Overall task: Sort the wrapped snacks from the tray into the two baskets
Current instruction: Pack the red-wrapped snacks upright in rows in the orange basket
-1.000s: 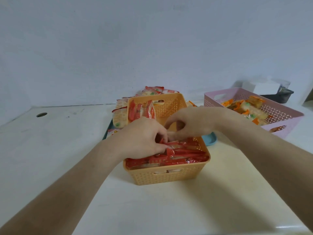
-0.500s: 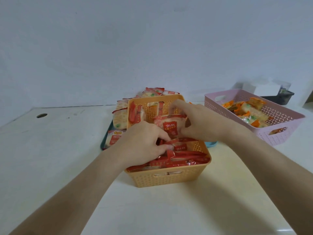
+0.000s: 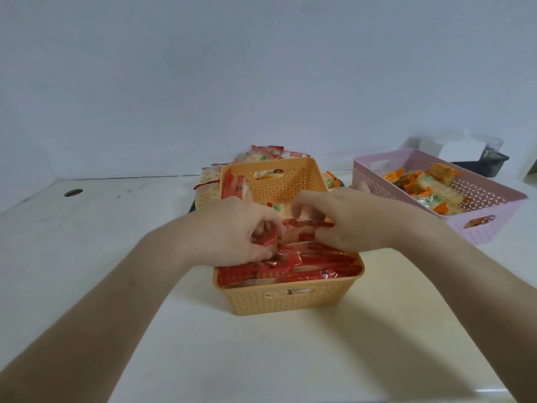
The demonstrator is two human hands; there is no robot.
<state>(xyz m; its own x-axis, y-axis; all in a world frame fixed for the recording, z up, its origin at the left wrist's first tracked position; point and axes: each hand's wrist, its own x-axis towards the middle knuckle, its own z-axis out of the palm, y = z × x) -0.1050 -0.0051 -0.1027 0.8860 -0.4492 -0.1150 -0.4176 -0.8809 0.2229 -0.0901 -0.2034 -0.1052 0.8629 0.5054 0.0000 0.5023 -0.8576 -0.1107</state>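
Down between my two hands, the red-and-white wrapped snack packet (image 3: 302,229) now sits low. Half a second ago the right hand (image 3: 357,219) was holding it up clear of the rim, and it has since dropped to the level of the row of red-wrapped packets (image 3: 290,271) already filed there. The right hand still pinches its top edge between thumb and curved fingers. The left hand (image 3: 232,231) has its fingers curled round the crinkled red end of a packet in that row, and I judge it is holding the row back to keep a slot open.

All of this is inside the orange perforated plastic basket (image 3: 287,303), whose near half is packed tight; the far half still shows bare wall. I read this as one more red packet nearly seated, not yet let go.

Behind the basket, more wrapped snacks (image 3: 263,154) are heaped on the dark tray (image 3: 191,209), which is mostly hidden, so sorting is far from finished. The pink perforated plastic basket (image 3: 479,237) stands to the right on the pale bench (image 3: 261,359), holding the orange-wrapped kind.
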